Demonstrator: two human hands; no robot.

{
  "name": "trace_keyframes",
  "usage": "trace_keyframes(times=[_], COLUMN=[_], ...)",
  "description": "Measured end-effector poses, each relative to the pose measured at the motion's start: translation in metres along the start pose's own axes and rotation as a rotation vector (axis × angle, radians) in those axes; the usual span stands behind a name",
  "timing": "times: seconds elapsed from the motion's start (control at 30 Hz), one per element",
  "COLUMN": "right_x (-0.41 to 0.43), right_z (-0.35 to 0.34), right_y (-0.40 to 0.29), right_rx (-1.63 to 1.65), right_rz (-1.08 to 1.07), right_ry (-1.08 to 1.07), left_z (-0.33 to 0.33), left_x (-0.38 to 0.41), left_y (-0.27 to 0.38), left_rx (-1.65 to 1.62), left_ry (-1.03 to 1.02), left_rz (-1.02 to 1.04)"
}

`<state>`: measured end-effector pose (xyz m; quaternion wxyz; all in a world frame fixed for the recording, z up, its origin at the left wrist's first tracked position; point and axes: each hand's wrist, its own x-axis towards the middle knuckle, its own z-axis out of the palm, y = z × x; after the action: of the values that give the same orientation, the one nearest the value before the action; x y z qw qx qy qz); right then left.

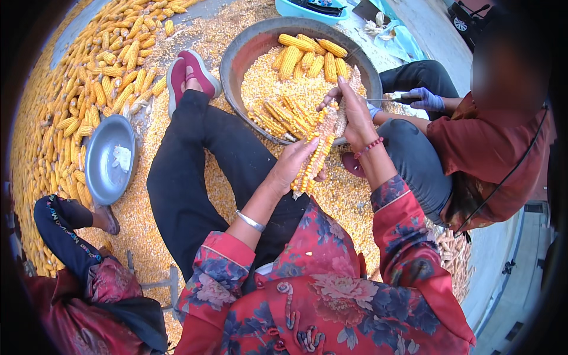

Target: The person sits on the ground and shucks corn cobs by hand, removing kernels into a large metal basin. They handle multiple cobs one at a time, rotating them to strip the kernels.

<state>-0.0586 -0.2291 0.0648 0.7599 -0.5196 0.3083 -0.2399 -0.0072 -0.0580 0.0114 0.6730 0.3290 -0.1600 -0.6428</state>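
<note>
My left hand (pixel 293 164) grips the lower part of a partly shelled corn cob (pixel 320 151), which still has rows of yellow kernels between bare strips. My right hand (pixel 358 117) is at the cob's upper end, its fingers curled around a pale, bare corncob (pixel 342 116) that lies against the kernelled one. Just beyond my hands stands a wide metal basin (pixel 234 49) holding loose kernels (pixel 262 84). Whole ears of corn (pixel 290 62) are heaped at its far side. Ears with some rows removed (pixel 284 116) lie in its nearer part.
On the right a seated co-worker's gloved hand (pixel 427 98) holds a thin metal tool with a dark handle (pixel 403 100). A grey basin (pixel 94 159) stands left, beside a large pile of ears (pixel 66 128). Another person's leg (pixel 62 230) is at lower left. Loose kernels (pixel 213 186) cover the ground.
</note>
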Motion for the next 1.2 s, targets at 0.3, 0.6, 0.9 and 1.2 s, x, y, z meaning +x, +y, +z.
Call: trace_keyframes(times=[0.3,0.6,0.9,1.2], right_x=[-0.002,-0.004,0.012,0.019], right_z=[-0.007,-0.004,-0.006,-0.015], right_y=[-0.001,0.001,0.003,0.011], right_rx=[0.147,-0.285,-0.549,-0.412], right_rz=[0.046,0.157,0.298,0.281], right_ry=[-0.318,-0.124,-0.075,-0.117], left_z=[0.006,0.013,0.011,0.007], left_x=[-0.008,0.000,0.011,0.010], left_y=[0.007,-0.003,-0.028,-0.026], left_rx=[0.096,0.310,0.692,0.841], left_ry=[-0.192,0.063,0.237,0.355], left_rz=[-0.070,-0.131,0.054,0.171])
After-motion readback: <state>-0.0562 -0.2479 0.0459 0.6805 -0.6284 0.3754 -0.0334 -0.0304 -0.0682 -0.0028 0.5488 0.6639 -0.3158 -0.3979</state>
